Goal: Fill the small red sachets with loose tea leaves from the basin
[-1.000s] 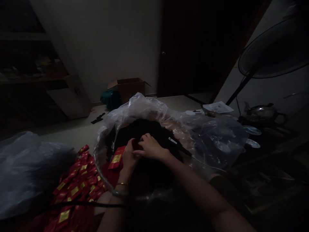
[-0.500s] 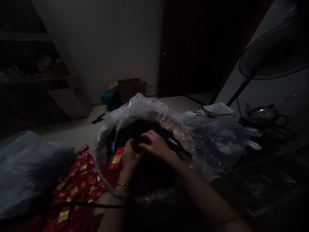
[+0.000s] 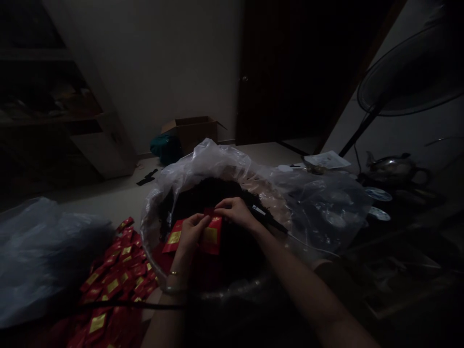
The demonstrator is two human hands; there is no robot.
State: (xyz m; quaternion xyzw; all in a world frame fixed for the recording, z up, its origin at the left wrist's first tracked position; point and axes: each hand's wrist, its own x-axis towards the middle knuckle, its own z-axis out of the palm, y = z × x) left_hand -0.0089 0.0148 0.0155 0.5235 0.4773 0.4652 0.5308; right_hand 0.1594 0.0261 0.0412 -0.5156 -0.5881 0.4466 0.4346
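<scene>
Nearly closed, the left hand [image 3: 191, 231] and right hand [image 3: 235, 211] pinch the top of a flat red gold-labelled packet [image 3: 210, 237], seemingly within the left edge of a round plastic-lined basket [image 3: 154, 267].

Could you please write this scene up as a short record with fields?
Left hand: fingers gripping a red packet with a yellow label
Right hand: fingers at the packet's top edge
Container: round, plastic-lined tub holding dark, loose material
Also over the tub: second red packet, beside the left hand; black corded tool, on the right
Left of tub: pile of red packets; plastic bag
Background: open cardboard box; fan
Lighting: dim
</scene>
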